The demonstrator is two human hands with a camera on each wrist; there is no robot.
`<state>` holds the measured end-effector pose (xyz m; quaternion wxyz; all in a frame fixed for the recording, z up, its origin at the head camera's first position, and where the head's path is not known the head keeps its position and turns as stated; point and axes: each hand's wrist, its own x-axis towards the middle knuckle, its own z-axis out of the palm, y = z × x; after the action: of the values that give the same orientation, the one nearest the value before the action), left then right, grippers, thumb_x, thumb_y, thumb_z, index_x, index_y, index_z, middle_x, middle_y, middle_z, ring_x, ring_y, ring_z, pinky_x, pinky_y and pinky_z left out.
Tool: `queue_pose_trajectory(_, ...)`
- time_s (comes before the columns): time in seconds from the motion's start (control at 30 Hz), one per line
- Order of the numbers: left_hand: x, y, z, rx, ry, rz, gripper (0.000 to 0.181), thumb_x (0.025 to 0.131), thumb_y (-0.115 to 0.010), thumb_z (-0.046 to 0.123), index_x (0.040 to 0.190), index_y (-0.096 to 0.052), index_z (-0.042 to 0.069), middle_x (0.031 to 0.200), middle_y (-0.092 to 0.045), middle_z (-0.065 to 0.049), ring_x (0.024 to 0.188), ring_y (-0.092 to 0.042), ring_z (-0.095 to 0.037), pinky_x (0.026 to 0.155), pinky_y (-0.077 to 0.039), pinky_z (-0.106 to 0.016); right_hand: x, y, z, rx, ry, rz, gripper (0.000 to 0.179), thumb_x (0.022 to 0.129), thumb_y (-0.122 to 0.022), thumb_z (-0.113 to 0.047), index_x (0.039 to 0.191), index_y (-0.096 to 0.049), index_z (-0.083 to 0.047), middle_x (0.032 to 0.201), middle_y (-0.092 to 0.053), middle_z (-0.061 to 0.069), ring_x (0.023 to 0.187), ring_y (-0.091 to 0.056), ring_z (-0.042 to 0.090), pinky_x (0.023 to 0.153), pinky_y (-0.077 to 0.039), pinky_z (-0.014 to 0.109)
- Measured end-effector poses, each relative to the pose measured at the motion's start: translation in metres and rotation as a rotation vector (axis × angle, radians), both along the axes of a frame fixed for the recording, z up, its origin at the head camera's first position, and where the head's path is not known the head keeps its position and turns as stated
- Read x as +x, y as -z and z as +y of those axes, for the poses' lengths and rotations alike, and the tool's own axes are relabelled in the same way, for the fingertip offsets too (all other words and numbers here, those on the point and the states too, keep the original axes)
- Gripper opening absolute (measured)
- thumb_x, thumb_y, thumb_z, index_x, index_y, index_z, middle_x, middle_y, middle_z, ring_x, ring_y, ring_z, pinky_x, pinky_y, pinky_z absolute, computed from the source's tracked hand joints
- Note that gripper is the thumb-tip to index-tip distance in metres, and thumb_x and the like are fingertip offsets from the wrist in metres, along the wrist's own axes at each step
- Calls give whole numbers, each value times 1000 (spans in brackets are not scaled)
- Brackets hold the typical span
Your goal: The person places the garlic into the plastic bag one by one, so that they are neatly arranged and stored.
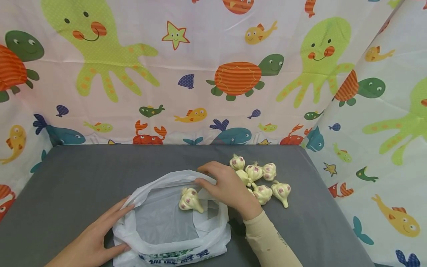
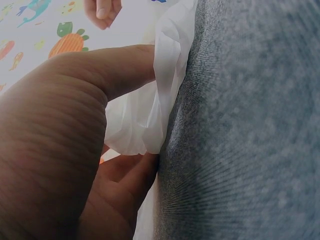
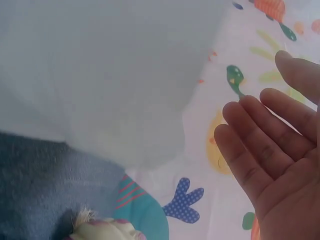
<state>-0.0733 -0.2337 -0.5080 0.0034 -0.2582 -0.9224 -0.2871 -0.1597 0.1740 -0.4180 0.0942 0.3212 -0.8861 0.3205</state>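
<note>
A single garlic bulb (image 1: 191, 200) sits within the mouth of a white plastic bag (image 1: 183, 246), toward its right side, stem pointing down and to the right; whether it touches the bottom is hard to judge from above. Blue and green lettering (image 1: 180, 256) runs along the bag's near side. The left hand (image 1: 95, 231) rests at the bag's left rim, its grip spread, with the thumb well apart from the fingers and both touching the plastic. The right hand (image 1: 230, 187) is over the right rim, its grip spread too, the fingers loose and holding nothing. Just beyond that wrist, more garlic bulbs (image 1: 262, 193) lie clustered on the dark grey worktop (image 1: 320, 230). Behind stands a white cloth (image 1: 207, 44) printed with octopuses, turtles, fish and crabs.
</note>
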Motion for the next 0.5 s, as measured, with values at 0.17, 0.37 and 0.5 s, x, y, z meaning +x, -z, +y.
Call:
queue_pose_trajectory(0.17,1,-3,0,2,3,6,105,76,-99,52,166,-47,31,173,-40,1,139,-42,4,99,-57,-32,-2,0,6,1,38,0,34,102,-81,-27,130,-76,-7,127,-75,9,116,-73,23,95,-60,41)
queue_pose_trajectory(0.37,1,-6,3,31,26,37,106,75,-102,42,166,-48,29,173,-39,2,142,-38,8,103,-48,-18,-7,3,12,4,81,-2,34,102,-81,-27,130,-77,-8,126,-76,7,115,-72,21,93,-61,42)
queue_pose_trajectory(0.5,1,-5,1,34,24,44,107,74,-103,41,166,-48,28,173,-39,1,143,-38,6,103,-45,-16,-10,4,14,2,80,6,34,101,-83,-25,129,-77,-7,124,-76,6,114,-73,21,92,-61,42)
